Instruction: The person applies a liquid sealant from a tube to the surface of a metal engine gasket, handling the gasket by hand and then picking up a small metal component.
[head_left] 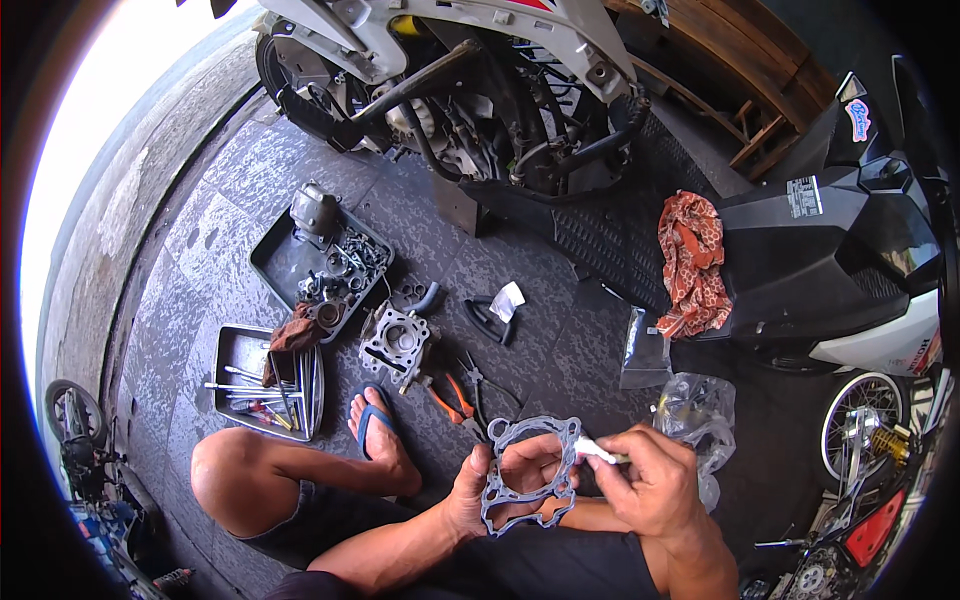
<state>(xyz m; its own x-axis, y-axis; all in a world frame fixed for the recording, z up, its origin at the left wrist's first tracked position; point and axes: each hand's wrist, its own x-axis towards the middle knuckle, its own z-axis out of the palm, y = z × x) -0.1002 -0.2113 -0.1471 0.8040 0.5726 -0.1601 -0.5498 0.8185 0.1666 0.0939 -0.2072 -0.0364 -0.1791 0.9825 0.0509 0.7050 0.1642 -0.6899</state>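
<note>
My left hand (468, 490) grips a flat grey cylinder gasket (530, 496) by its left side, thumb in front and fingers behind its large round opening. In my right hand (655, 482) is a small white tube-like thing (596, 450), pinched between thumb and fingers. Its white end is at the gasket's upper right edge; whether they touch I cannot tell. Beyond my hands an engine cylinder block (396, 345) rests on the floor. Orange-handled pliers (456, 398) and dark-handled pliers (490, 383) lie close to the gasket's far side.
A tray of engine parts (268, 262) and a tray of tools (228, 352) stand at left. A partly stripped motorcycle (480, 110) is ahead. An orange patterned cloth (692, 262) lies on dark bodywork (790, 250) at right. Clear plastic bags (697, 425) lie near my right hand.
</note>
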